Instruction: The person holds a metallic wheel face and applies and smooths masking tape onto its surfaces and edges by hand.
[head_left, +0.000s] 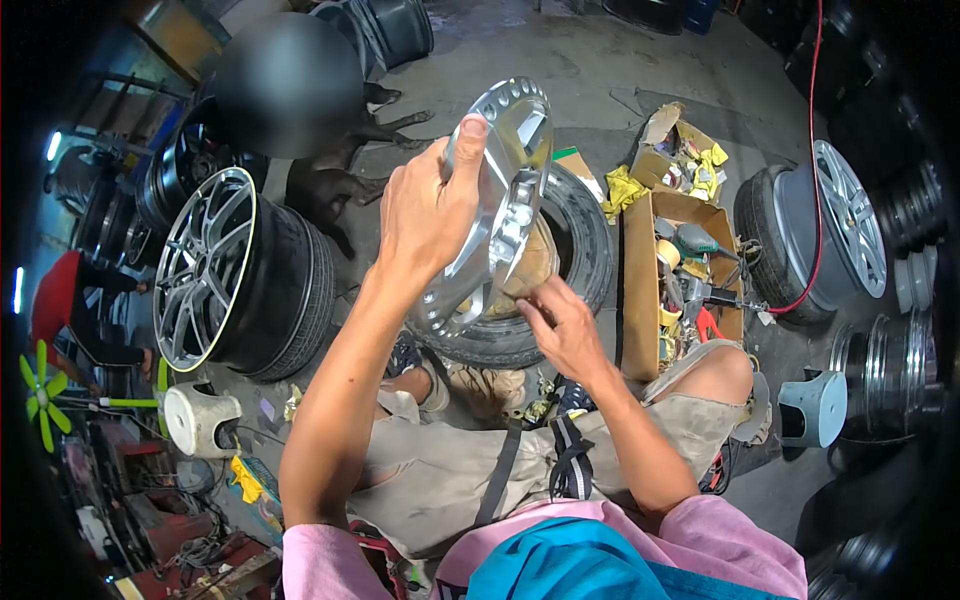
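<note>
My left hand (pixel 425 210) grips a shiny silver wheel centre (pixel 518 195), with the thumb on its upper edge. The piece has spokes and a row of round holes along its rim, and it is tilted nearly on edge. My right hand (pixel 562 325) is close to its lower right side, fingers curled toward the thumb. Whatever lies between those fingers, if anything, is too small to make out. Under the wheel centre a tyre (pixel 590 240) lies flat, with a worn brownish round surface (pixel 537 262) in its middle, partly hidden.
A cardboard box (pixel 637 290) of tools and yellow cloths stands right of the tyre. Wheels with tyres stand at left (pixel 290 280) and right (pixel 775 240). A red hose (pixel 815 190) hangs at right. Low stools, one white (pixel 200 420) and one bluish (pixel 815 408), flank my legs. A dog (pixel 335 185) lies ahead.
</note>
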